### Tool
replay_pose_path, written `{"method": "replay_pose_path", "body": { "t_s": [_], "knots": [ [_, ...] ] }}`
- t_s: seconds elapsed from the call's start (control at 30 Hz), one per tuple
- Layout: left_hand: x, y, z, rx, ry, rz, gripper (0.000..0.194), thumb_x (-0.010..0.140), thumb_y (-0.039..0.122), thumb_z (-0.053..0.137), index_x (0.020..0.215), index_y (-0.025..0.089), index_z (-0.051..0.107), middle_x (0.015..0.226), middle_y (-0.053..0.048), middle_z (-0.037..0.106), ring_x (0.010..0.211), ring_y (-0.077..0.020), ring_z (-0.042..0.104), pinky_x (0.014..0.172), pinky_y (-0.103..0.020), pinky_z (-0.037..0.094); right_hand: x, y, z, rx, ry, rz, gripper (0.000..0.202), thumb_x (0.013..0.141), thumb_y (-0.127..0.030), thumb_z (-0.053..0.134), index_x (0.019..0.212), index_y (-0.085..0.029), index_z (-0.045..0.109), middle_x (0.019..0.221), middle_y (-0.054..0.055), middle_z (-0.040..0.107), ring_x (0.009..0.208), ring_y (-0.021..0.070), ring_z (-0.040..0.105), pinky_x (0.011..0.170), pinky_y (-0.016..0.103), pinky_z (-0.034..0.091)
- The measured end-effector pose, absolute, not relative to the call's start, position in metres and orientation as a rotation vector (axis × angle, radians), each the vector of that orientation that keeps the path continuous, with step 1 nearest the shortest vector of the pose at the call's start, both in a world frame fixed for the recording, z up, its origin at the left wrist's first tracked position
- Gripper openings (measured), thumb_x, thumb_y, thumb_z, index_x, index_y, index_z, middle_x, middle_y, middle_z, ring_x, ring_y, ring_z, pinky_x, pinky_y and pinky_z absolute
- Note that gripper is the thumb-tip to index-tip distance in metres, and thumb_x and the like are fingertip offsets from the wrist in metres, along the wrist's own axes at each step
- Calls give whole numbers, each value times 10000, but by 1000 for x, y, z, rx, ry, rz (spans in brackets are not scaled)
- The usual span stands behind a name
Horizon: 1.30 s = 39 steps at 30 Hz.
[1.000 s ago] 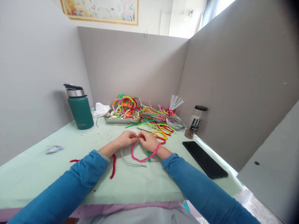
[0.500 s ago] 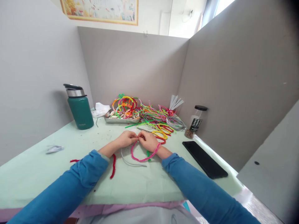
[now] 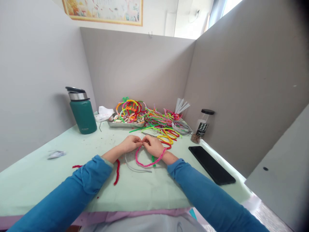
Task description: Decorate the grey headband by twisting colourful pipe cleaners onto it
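Both hands meet at the middle of the table, fingertips touching. My left hand (image 3: 131, 143) pinches one end of a pink pipe cleaner (image 3: 147, 165), which curves toward me in an open loop. My right hand (image 3: 153, 146) is closed at the same spot, and the far side of the loop passes by its wrist. The fingers hide the exact grip. Inside the loop's right side a short green piece (image 3: 153, 160) shows. A thin grey wire (image 3: 135, 169) lies just left of and below the loop. Red pipe cleaner (image 3: 117, 172) sticks out beside my left forearm.
Behind the hands are a metal tray (image 3: 125, 125) of small pieces, a heap of coloured pipe cleaners (image 3: 160, 117) and a grey wire coil (image 3: 181, 128). A green bottle (image 3: 83, 116) stands left; a clear jar (image 3: 202, 126) and black phone (image 3: 211, 165) are right. Grey partitions surround the table.
The pink loop's lower edge has lifted very slightly. Both hands stay in nearly the same place, pressed together.
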<state>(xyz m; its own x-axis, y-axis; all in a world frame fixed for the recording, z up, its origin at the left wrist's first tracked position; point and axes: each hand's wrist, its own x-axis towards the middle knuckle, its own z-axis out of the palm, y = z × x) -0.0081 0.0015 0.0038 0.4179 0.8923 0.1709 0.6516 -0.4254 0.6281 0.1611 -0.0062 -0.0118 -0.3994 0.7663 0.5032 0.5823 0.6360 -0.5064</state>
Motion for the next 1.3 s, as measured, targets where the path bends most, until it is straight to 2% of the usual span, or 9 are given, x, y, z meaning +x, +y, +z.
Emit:
{"method": "replay_pose_path", "body": {
  "t_s": [0.27, 0.6, 0.83, 1.3],
  "knots": [
    [-7, -1, 6, 2218, 1313, 688, 394, 708, 483, 491, 753, 121, 639, 591, 5, 553, 526, -97, 417, 483, -205, 305, 161, -6, -11, -1045, -2129, 326, 124, 759, -161, 486, 839, -192, 576, 742, -2, 622, 652, 120, 537, 598, 224, 358],
    [-7, 0, 5, 2246, 1312, 689, 361, 716, 463, 490, 736, 129, 629, 548, 21, 516, 500, -89, 396, 469, -204, 291, 161, -4, -14, -1033, -2134, 329, 132, 760, -158, 482, 848, -192, 574, 755, -1, 621, 659, 118, 532, 609, 229, 354],
    [-10, 7, -1, 2286, 1300, 685, 364, 723, 456, 487, 775, 131, 641, 618, 5, 566, 571, -112, 459, 512, -209, 322, 161, -4, -14, -1054, -2141, 324, 146, 760, -160, 475, 862, -193, 574, 749, 1, 620, 654, 121, 533, 602, 228, 353],
    [-9, 4, 2, 2325, 1314, 636, 351, 743, 439, 469, 788, 134, 637, 658, 0, 595, 608, -121, 480, 542, -207, 337, 161, -4, -13, -1081, -2162, 298, 139, 757, -173, 476, 856, -192, 571, 771, 11, 635, 699, 136, 557, 627, 234, 371]
  ]
}}
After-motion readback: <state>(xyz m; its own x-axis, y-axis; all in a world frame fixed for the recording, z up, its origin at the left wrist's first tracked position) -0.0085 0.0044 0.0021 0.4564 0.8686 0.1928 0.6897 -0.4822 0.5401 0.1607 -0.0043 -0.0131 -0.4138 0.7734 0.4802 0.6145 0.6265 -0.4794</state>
